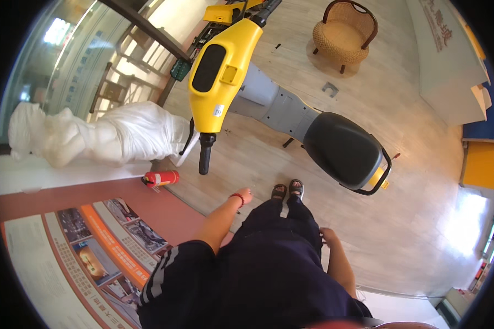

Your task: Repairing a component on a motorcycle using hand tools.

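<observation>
A yellow and grey electric scooter [229,60] with a long black seat [343,148] stands on the floor in front of me. My left hand [244,196], wearing a red bracelet, hangs below the black handlebar grip [205,153], apart from it. Its fingers look loosely curled, and nothing shows in them. Beside my dark trousers, my right hand [327,236] hangs low at the hip, against or very close to the cloth. Its fingers are partly hidden, so what they hold, if anything, does not show.
A red fire extinguisher [162,178] lies in view by the left wall, near a white plastic-wrapped statue [121,131]. A wicker chair [343,35] stands at the far right. A white counter [450,71] is on the right side, a printed poster panel [101,257] at lower left.
</observation>
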The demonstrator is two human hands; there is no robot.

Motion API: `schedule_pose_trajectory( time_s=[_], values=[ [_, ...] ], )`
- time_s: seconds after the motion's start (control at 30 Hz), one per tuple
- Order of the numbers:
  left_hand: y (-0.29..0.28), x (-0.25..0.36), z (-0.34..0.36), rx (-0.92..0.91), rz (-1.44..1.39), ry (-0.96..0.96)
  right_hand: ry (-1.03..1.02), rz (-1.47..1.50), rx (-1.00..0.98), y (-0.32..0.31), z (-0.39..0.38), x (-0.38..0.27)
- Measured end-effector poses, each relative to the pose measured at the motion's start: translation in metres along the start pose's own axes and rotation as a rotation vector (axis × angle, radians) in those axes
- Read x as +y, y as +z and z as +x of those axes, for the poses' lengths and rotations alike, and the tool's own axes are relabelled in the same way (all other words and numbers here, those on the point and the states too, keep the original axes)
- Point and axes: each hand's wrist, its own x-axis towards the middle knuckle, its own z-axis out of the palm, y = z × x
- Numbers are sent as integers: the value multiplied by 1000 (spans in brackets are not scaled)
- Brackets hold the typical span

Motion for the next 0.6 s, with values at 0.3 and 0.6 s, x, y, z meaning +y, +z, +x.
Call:
schedule_pose_trajectory(
  time_s=[0.3, 0.6],
  values=[
    [-15, -62, -4, -100, 13, -80, 95, 18, 145, 40, -64, 66],
    [-26, -20, -19, 37, -13, 195, -132, -220, 225, -1, -35, 50]
  ],
)
